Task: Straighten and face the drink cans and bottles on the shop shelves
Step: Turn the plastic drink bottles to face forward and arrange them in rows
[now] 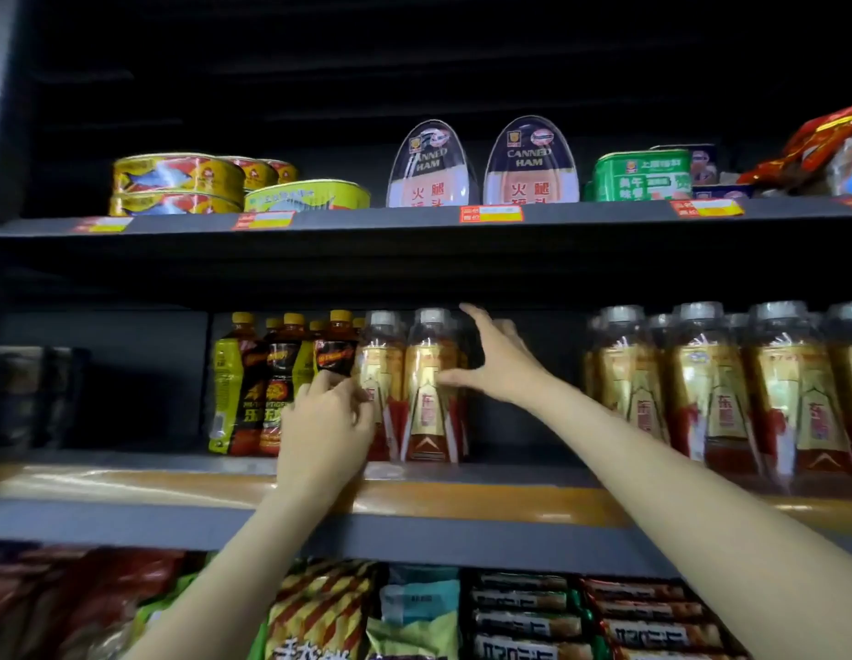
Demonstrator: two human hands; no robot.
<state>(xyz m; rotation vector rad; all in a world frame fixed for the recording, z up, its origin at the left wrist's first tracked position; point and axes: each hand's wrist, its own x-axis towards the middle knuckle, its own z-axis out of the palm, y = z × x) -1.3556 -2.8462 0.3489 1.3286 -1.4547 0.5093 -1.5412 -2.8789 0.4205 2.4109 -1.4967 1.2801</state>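
Observation:
On the middle shelf stand dark energy-drink bottles with yellow caps and, to their right, two clear bottles with gold and red labels. My left hand has its fingers curled around the lower part of the left gold-label bottle, beside the dark bottles. My right hand is spread open, thumb touching the front of the right gold-label bottle and fingers reaching behind its right side. A larger group of the same gold-label bottles stands further right, across a gap.
The upper shelf carries fish tins, two canned hams and green tins. Snack packets fill the shelf below. The middle shelf's left end is dark, with dim cans.

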